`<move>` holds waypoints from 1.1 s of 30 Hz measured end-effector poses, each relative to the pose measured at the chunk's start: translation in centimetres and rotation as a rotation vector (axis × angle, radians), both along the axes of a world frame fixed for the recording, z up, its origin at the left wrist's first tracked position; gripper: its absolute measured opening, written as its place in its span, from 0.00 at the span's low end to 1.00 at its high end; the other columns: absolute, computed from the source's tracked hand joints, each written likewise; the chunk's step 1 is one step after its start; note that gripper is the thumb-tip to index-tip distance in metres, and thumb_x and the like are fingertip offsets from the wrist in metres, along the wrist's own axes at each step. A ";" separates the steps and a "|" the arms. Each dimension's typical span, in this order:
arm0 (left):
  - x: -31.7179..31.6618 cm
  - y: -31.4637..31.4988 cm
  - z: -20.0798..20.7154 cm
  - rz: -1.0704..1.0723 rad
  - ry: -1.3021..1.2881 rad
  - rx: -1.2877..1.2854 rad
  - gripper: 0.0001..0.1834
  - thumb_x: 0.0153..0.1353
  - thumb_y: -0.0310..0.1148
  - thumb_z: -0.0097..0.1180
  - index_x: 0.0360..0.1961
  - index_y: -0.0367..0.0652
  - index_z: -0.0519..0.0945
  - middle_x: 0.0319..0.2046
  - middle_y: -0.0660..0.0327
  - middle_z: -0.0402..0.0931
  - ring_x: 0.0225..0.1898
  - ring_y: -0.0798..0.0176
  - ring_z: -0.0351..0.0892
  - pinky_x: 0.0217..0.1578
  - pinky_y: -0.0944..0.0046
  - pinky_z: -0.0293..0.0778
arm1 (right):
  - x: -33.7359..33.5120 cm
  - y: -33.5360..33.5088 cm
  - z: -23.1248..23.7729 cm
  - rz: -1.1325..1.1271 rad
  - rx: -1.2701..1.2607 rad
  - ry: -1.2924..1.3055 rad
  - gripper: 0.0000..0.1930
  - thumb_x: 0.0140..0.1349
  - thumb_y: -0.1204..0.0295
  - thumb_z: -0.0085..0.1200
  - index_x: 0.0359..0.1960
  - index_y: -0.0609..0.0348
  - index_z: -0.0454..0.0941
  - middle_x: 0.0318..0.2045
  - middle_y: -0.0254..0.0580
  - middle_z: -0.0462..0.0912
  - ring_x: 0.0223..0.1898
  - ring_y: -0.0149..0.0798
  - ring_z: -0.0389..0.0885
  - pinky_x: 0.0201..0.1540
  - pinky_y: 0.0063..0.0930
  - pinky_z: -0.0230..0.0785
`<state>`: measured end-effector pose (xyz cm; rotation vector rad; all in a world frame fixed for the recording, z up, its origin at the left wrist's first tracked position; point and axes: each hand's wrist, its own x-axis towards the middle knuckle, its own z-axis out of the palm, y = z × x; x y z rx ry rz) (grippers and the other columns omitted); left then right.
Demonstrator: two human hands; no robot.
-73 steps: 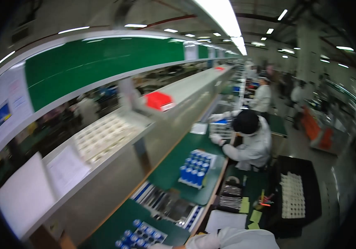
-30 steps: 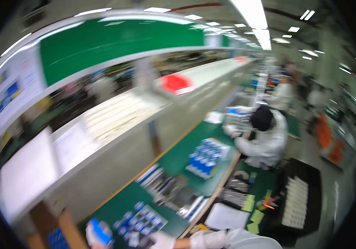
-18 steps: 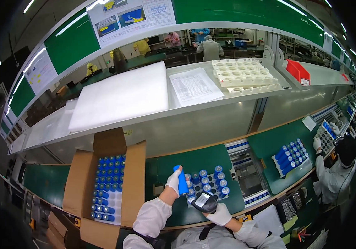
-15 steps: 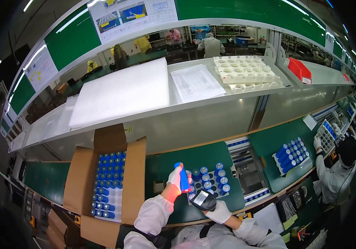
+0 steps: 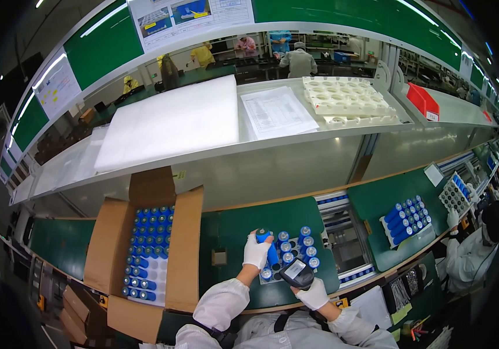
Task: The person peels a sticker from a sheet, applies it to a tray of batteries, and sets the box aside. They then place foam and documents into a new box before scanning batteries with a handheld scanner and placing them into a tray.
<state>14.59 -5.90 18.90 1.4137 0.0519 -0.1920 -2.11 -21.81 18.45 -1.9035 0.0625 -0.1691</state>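
Observation:
My left hand (image 5: 256,251), in a white glove, is closed around a blue cylindrical battery cell (image 5: 272,256). It holds the cell tilted over the left side of a cell holder (image 5: 297,254) on the green mat. Several blue cells (image 5: 306,231) stand upright in this holder, among dark round holes. My gloved right hand (image 5: 313,294) grips a black handheld scanner (image 5: 297,273) with a pale label or screen on top. The scanner is just right of the held cell and covers the front of the holder.
Left of the mat stands an open cardboard box (image 5: 182,256) with rows of blue cells. A roller conveyor (image 5: 342,232) lies to the right, then another filled cell holder (image 5: 406,220). A co-worker (image 5: 476,250) works at far right. The shelf (image 5: 261,145) above carries white foam, papers and trays.
The held cell has turned in my left hand, and its end now faces upward. The red light on my left hand and cell is gone. The scanner has shifted slightly right and away from me.

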 end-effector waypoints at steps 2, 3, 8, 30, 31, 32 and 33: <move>-0.5 -0.2 0.3 -0.023 -0.116 0.262 0.26 0.58 0.29 0.62 0.56 0.36 0.68 0.44 0.56 0.78 0.43 0.62 0.80 0.48 0.63 0.74 | 0.0 -0.1 0.1 -0.026 0.013 -0.025 0.11 0.49 0.68 0.67 0.33 0.59 0.84 0.27 0.46 0.86 0.32 0.41 0.87 0.35 0.31 0.75; -0.8 -0.2 0.4 0.001 -0.105 0.345 0.25 0.54 0.29 0.66 0.53 0.38 0.73 0.45 0.57 0.78 0.44 0.63 0.79 0.48 0.66 0.73 | -0.1 -0.2 0.4 -0.037 0.009 -0.010 0.11 0.49 0.68 0.67 0.33 0.59 0.84 0.28 0.46 0.86 0.32 0.41 0.87 0.35 0.31 0.75; -0.7 0.3 -2.0 -0.021 -0.288 0.578 0.24 0.46 0.32 0.71 0.47 0.44 0.80 0.48 0.58 0.76 0.48 0.56 0.77 0.50 0.61 0.72 | -0.1 -0.6 0.3 -0.039 -0.016 -0.049 0.11 0.50 0.68 0.67 0.33 0.60 0.84 0.27 0.46 0.86 0.32 0.41 0.87 0.35 0.31 0.75; -1.3 -2.9 -4.3 -0.005 -0.364 1.372 0.17 0.42 0.43 0.70 0.33 0.47 0.86 0.55 0.61 0.70 0.61 0.51 0.59 0.62 0.46 0.49 | -0.6 -3.5 -0.8 -0.107 0.091 0.141 0.13 0.49 0.71 0.67 0.37 0.60 0.84 0.32 0.44 0.87 0.36 0.37 0.87 0.39 0.28 0.75; -1.3 -2.9 -4.2 -0.018 -0.357 1.363 0.17 0.42 0.43 0.70 0.33 0.47 0.86 0.56 0.60 0.70 0.61 0.51 0.59 0.62 0.46 0.48 | -0.5 -3.5 -0.7 -0.108 0.075 0.121 0.13 0.49 0.71 0.67 0.37 0.60 0.84 0.32 0.44 0.87 0.36 0.38 0.87 0.39 0.29 0.75; -1.2 -2.9 -4.3 -0.014 -0.354 1.362 0.17 0.42 0.43 0.70 0.33 0.47 0.86 0.56 0.60 0.70 0.61 0.51 0.59 0.62 0.46 0.48 | -0.4 -3.4 -0.8 -0.104 0.073 0.121 0.13 0.49 0.71 0.67 0.37 0.60 0.84 0.32 0.44 0.87 0.36 0.38 0.87 0.39 0.29 0.75; -1.2 -2.8 -4.3 -0.019 -0.361 1.381 0.17 0.43 0.43 0.70 0.34 0.47 0.86 0.56 0.61 0.70 0.61 0.51 0.59 0.62 0.47 0.50 | -0.3 -3.3 -1.0 -0.098 0.081 0.147 0.13 0.49 0.70 0.67 0.37 0.60 0.84 0.32 0.44 0.87 0.36 0.38 0.87 0.38 0.29 0.75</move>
